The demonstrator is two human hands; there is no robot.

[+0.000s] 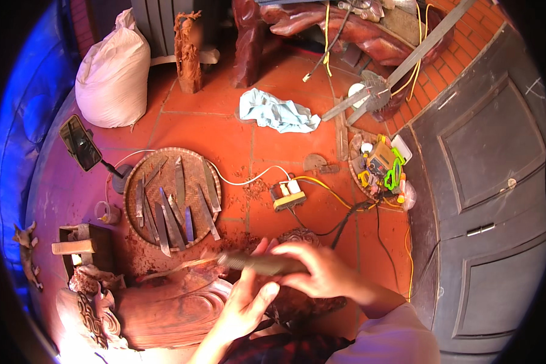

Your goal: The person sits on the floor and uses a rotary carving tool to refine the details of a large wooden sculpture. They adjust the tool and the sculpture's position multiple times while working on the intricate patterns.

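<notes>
Elongated dark tool (pixel 270 264): positioned between the hands, its left tip appearing near the right end of the carved wood (pixel 176 306). Right hand (pixel 315 270) is closed around its right portion; left hand (pixel 247 300) meets its middle, closure indeterminate owing to blur. Caution: a loosened right grip could drop it, denting the carving.

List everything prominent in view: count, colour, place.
Held item: one, dark, in grip
Carved wood: one, reddish-brown, lower left
Blades: several, grey-blue, on tray
Tray: one, tan, left
Phone: one, black, left
Sack: one, white, upper left
Cloth: one, light blue, upper centre
Power strip: one, yellow, centre
Furniture: count unclear, reddish, top
Small items: many, mixed, right
Door panels: two, grey, right
Left hand: one, bare, lower centre
Right hand: one, bare, lower centre
</notes>
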